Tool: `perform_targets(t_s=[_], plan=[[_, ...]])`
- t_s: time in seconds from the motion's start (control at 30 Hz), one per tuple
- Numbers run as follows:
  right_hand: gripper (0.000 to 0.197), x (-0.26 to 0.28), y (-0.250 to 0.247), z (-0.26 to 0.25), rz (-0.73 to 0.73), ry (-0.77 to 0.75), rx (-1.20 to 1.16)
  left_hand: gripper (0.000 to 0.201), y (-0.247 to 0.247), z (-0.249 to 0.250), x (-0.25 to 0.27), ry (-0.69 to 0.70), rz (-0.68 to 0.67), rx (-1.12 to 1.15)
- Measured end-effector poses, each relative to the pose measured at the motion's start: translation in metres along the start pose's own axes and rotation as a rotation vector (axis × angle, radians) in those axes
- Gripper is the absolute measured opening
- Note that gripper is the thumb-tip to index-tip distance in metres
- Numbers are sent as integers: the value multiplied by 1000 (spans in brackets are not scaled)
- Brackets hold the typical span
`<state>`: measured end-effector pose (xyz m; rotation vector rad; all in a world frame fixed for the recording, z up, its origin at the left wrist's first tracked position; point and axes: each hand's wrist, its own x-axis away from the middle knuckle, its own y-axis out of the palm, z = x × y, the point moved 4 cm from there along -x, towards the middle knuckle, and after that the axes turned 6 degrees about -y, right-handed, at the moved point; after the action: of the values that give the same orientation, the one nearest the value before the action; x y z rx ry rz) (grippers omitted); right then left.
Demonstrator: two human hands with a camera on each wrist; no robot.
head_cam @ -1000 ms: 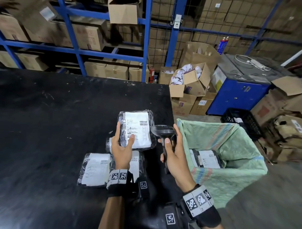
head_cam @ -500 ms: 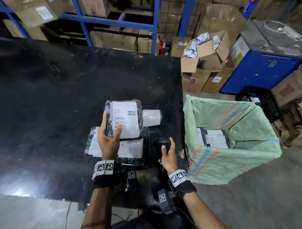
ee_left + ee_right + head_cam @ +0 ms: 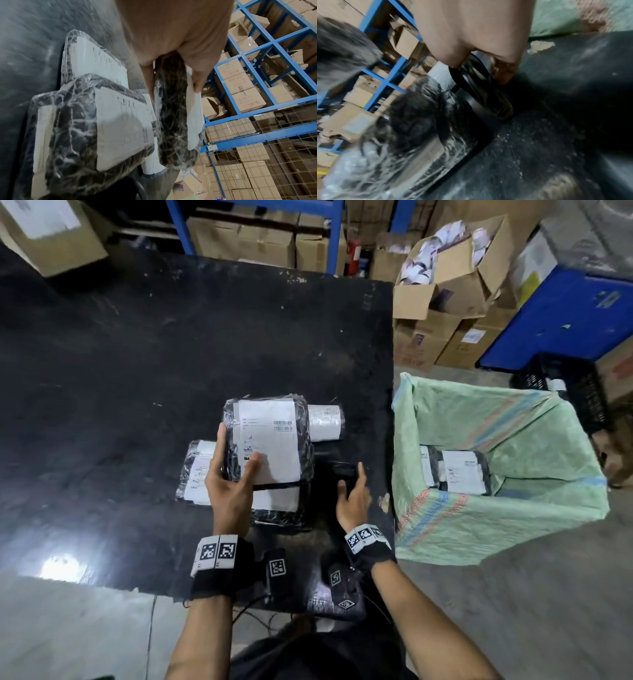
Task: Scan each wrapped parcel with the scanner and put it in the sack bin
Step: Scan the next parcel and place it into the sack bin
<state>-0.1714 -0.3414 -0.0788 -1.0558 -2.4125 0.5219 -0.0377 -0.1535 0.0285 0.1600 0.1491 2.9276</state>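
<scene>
The left hand point(image 3: 228, 491) pinched a wrapped parcel point(image 3: 269, 440) above others on the table point(image 3: 137, 371), while the right hand point(image 3: 352, 498), beside the sack bin point(image 3: 507, 529), loosely curled around the dark scanner point(image 3: 339, 469), hardly distinguishable there.

Head view looks steeply down; both wrist views, close in, share the table point(image 3: 137, 371).

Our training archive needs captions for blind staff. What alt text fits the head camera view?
A person's left hand holds a wrapped parcel above others on a black table; the right hand rests on a black scanner on the table beside a green sack bin with parcels inside.
</scene>
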Motion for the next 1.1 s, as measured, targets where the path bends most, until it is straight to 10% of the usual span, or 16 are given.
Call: perform_targets(t_s=[0.43,0.83,1.1], plan=[[59,4,-133,-71,-144,-252,-282,70,124,-12,37,-148,-175,54],[64,-55,-258,-33,-68,-286,-267,69,275,-16,72,-166,-358,79],[63,-124,-314,20,-99,-155,-92,63,332,-60,58,60,-466,-623]])
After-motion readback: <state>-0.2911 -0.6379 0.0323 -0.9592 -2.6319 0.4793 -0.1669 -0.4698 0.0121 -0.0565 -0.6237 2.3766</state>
